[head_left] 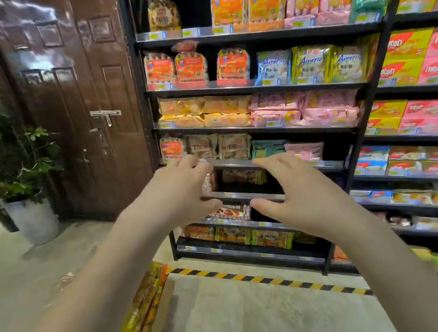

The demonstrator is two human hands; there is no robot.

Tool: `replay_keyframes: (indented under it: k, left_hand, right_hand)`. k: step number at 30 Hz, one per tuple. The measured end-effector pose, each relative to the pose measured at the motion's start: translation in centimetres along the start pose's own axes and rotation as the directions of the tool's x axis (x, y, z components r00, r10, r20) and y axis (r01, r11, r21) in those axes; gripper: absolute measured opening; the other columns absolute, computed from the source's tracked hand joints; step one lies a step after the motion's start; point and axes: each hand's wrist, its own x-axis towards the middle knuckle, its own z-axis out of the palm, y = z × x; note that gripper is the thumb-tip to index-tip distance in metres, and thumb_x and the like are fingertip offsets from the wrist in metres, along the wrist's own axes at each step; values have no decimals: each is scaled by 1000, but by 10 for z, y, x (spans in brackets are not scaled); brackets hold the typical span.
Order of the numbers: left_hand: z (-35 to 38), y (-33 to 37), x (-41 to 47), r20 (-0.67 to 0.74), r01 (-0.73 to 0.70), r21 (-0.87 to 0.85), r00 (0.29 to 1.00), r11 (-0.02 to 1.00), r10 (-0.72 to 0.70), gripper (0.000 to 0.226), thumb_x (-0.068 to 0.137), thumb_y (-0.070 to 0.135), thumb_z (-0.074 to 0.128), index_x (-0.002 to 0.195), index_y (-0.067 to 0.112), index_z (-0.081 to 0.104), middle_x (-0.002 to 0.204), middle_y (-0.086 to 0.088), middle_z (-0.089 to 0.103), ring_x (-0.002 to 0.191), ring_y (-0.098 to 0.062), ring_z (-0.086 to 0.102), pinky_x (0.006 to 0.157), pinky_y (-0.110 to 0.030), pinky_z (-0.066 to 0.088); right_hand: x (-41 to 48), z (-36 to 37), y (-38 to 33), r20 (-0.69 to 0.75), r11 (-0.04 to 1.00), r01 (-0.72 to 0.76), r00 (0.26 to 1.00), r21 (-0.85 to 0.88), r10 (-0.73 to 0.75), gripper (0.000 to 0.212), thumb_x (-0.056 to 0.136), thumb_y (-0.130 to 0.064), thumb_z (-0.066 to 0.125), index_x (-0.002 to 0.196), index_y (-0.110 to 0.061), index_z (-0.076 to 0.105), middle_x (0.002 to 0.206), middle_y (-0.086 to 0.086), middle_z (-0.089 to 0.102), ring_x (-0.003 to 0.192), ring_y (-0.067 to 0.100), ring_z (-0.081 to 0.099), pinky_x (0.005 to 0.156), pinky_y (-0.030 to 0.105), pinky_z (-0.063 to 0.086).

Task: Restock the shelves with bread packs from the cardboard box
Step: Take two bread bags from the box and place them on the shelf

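Both my hands are stretched out toward the black shelf unit [258,85], palms facing each other, holding nothing. My left hand [178,192] has loosely curved fingers in front of the lower shelves. My right hand [301,193] is spread at the same height. Between them I see a dark gap on a lower shelf with a brown pack [242,175] at its back. Orange bread packs [233,63] stand on the upper shelves. At the bottom left, the cardboard box [159,320] edge shows, with yellow-orange packs [143,310] standing in it.
A dark wooden door [76,98] is left of the shelves, with a potted plant [16,168] before it. Yellow-black hazard tape [268,279] runs along the floor at the shelf foot. A second shelf unit [418,113] of boxed snacks stands to the right.
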Motion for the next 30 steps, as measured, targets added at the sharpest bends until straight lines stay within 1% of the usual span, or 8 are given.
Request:
replay_keyframes:
  k: [3, 4, 9, 15, 19, 25, 28, 30]
  left_hand:
    - [33, -30, 36, 50, 56, -19, 997, 998, -55, 79, 94, 68, 58, 159, 30, 34, 164, -1, 35, 147, -27, 39, 115, -45, 43]
    - [43, -42, 48, 86, 76, -25, 994, 997, -73, 78, 94, 67, 58, 159, 29, 35, 163, -1, 36, 146, -27, 40, 114, -44, 44]
    - [91, -109, 118, 148, 172, -61, 976, 983, -161, 70, 95, 64, 59, 155, 31, 40, 160, -1, 40, 143, -25, 43, 113, -43, 45]
    - [130, -169, 188, 221, 264, -46, 943, 963, -248, 73, 97, 63, 59, 158, 30, 37, 164, -1, 35, 148, -26, 39, 116, -43, 42]
    - [156, -196, 227, 264, 328, -26, 913, 944, -310, 70, 98, 61, 58, 158, 30, 37, 161, -1, 38, 145, -25, 41, 115, -42, 42]
    - [202, -242, 272, 306, 488, 30, 826, 872, -473, 70, 96, 61, 60, 155, 29, 41, 160, -3, 37, 144, -28, 41, 116, -44, 42]
    - [222, -261, 278, 328, 576, 46, 763, 816, -557, 71, 94, 60, 63, 154, 28, 42, 160, -3, 37, 144, -28, 41, 116, -43, 41]
    - [232, -275, 274, 335, 650, 61, 702, 758, -628, 72, 94, 59, 64, 155, 29, 40, 160, -3, 37, 144, -28, 41, 116, -43, 42]
  right_hand:
    - [52, 34, 8, 28, 999, 23, 999, -36, -22, 78, 93, -60, 60, 159, -40, 24, 159, -9, 31, 143, 18, 39, 113, 39, 43]
    - [73, 45, 10, 66, 999, 18, 998, -41, -16, 76, 94, -60, 59, 159, -40, 24, 159, -10, 31, 143, 17, 39, 112, 38, 42]
    - [182, 101, 9, 118, 999, 40, 992, -1, -40, 71, 96, -57, 57, 158, -39, 27, 159, -11, 32, 141, 14, 40, 112, 37, 41]
    - [291, 157, 4, 164, 992, 122, 978, 29, -125, 69, 97, -55, 58, 157, -37, 30, 158, -8, 34, 140, 17, 41, 110, 37, 41]
    - [357, 191, 7, 197, 978, 195, 959, 68, -205, 70, 97, -55, 58, 157, -39, 28, 159, -8, 33, 143, 16, 39, 113, 38, 39]
    - [458, 252, 19, 249, 918, 363, 885, 162, -394, 69, 95, -56, 59, 156, -39, 32, 157, -9, 36, 141, 16, 40, 113, 42, 42]
    - [505, 285, 15, 293, 861, 460, 811, 215, -507, 69, 95, -56, 58, 156, -36, 33, 155, -7, 37, 140, 19, 41, 112, 41, 42]
    - [530, 307, 3, 320, 819, 523, 754, 235, -573, 70, 94, -57, 58, 156, -34, 34, 154, -6, 38, 138, 19, 43, 111, 41, 42]
